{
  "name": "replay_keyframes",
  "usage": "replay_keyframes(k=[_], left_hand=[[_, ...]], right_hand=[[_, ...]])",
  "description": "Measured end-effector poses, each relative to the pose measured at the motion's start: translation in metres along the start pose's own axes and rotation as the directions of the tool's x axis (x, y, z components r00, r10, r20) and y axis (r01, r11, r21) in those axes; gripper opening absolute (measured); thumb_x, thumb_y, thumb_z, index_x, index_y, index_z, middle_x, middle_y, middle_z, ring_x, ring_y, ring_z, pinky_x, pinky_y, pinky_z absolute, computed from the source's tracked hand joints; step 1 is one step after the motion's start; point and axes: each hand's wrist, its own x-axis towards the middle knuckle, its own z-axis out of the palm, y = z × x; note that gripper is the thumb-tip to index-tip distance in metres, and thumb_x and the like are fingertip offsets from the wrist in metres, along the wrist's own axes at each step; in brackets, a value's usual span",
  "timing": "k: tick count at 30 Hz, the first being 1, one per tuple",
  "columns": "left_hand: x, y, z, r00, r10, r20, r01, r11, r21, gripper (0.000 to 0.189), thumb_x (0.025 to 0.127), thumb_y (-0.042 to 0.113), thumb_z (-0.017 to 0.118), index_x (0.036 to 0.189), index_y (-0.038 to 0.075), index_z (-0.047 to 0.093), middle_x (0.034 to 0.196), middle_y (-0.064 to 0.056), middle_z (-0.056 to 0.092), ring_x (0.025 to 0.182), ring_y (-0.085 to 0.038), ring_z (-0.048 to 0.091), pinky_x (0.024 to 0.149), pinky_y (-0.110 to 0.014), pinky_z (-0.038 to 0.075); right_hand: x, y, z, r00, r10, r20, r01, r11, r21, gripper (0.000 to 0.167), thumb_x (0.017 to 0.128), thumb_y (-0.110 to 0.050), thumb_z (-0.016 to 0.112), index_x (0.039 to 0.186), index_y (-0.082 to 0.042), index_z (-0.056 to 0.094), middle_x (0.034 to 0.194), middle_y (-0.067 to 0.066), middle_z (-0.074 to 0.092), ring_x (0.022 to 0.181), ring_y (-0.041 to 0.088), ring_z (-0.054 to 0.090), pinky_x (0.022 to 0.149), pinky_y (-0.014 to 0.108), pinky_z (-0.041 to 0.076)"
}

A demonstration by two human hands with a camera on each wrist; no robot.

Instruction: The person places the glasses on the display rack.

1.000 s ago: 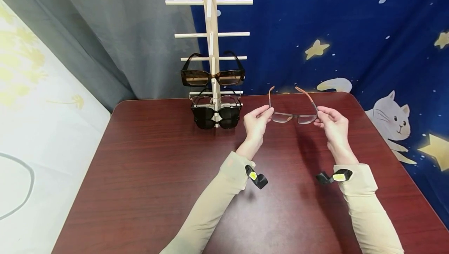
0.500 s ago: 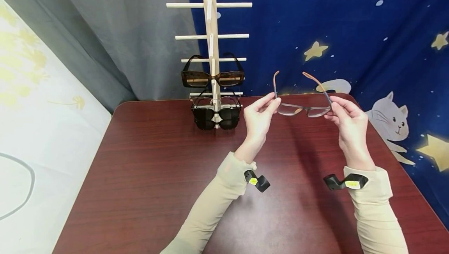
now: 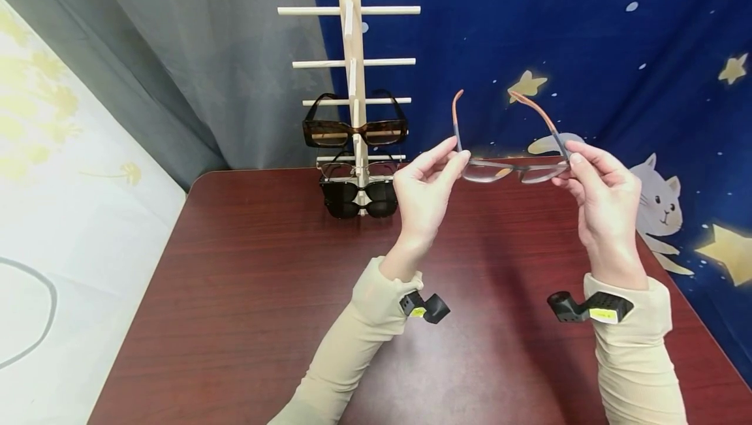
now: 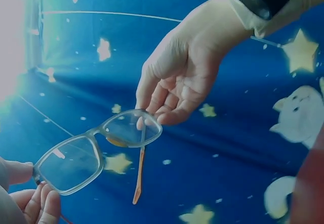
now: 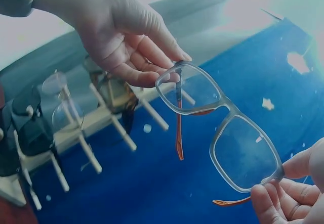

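Note:
A pair of eyeglasses with grey frames, clear lenses and orange-tipped temples hangs in the air above the far right of the table. Its temples are unfolded and point up and away. My left hand pinches the left corner of the frame between thumb and fingers. At the opposite corner, my right hand pinches near the hinge. The left wrist view shows the eyeglasses spanning both hands. In the right wrist view, the eyeglasses appear large, with the left hand at their upper end.
A wooden display rack stands at the table's back, left of my hands. Tortoiseshell sunglasses, thin-framed glasses and dark sunglasses hang on its lower pegs; its upper pegs are bare. Curtains hang behind the dark red table.
Both hands have raised the eyeglasses and brought them closer to me. The right hand has also shifted right. The glasses on the rack have stayed where they were.

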Motion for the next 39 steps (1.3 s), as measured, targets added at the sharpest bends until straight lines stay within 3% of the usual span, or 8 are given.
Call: replay_keyframes(k=[5, 11, 19, 30, 39], left_hand=[[0.002, 0.018, -0.006, 0.994, 0.11, 0.005, -0.11, 0.993, 0.034, 0.026, 0.079, -0.005, 0.071, 0.103, -0.012, 0.067, 0.082, -0.024, 0.065, 0.067, -0.005, 0.061, 0.068, -0.033, 0.057], [0.004, 0.038, -0.015, 0.983, 0.183, -0.021, -0.182, 0.982, 0.046, 0.026, 0.078, -0.006, 0.07, 0.103, -0.013, 0.066, 0.081, -0.024, 0.064, 0.067, -0.005, 0.061, 0.065, -0.023, 0.055], [0.009, 0.061, -0.032, 0.951, 0.296, -0.083, -0.286, 0.951, 0.115, 0.024, 0.077, -0.006, 0.073, 0.1, -0.012, 0.068, 0.08, -0.019, 0.066, 0.07, -0.007, 0.062, 0.063, -0.022, 0.055], [0.024, 0.076, -0.062, 0.916, 0.342, -0.211, -0.325, 0.939, 0.109, 0.022, 0.078, -0.008, 0.071, 0.099, -0.014, 0.067, 0.078, -0.012, 0.067, 0.066, -0.01, 0.063, 0.067, -0.026, 0.056], [0.04, 0.085, -0.082, 0.889, 0.338, -0.309, -0.334, 0.94, 0.066, 0.019, 0.076, -0.01, 0.071, 0.095, -0.015, 0.068, 0.075, -0.011, 0.069, 0.059, -0.014, 0.06, 0.062, -0.023, 0.054]], right_hand=[[0.002, -0.008, 0.016, 0.999, -0.013, 0.036, 0.013, 1.0, 0.011, 0.025, 0.082, 0.01, 0.064, 0.105, 0.02, 0.06, 0.081, 0.02, 0.065, 0.06, 0.022, 0.062, 0.057, 0.025, 0.056], [0.003, -0.013, 0.035, 0.996, -0.003, 0.087, -0.002, 0.999, 0.049, 0.025, 0.082, 0.011, 0.065, 0.105, 0.02, 0.06, 0.076, 0.019, 0.064, 0.061, 0.023, 0.061, 0.058, 0.026, 0.056], [0.007, -0.007, 0.066, 0.986, -0.015, 0.163, 0.009, 0.999, 0.04, 0.021, 0.084, 0.011, 0.062, 0.104, 0.017, 0.062, 0.073, 0.018, 0.064, 0.06, 0.022, 0.061, 0.059, 0.025, 0.056], [0.007, 0.009, 0.109, 0.966, -0.036, 0.255, 0.04, 0.999, -0.009, 0.016, 0.087, 0.006, 0.06, 0.101, 0.008, 0.067, 0.072, 0.011, 0.065, 0.062, 0.017, 0.061, 0.062, 0.023, 0.056], [0.011, 0.03, 0.138, 0.963, -0.015, 0.27, 0.037, 0.996, -0.077, 0.016, 0.088, 0.004, 0.059, 0.101, 0.004, 0.069, 0.072, 0.007, 0.065, 0.062, 0.014, 0.061, 0.063, 0.024, 0.056]])
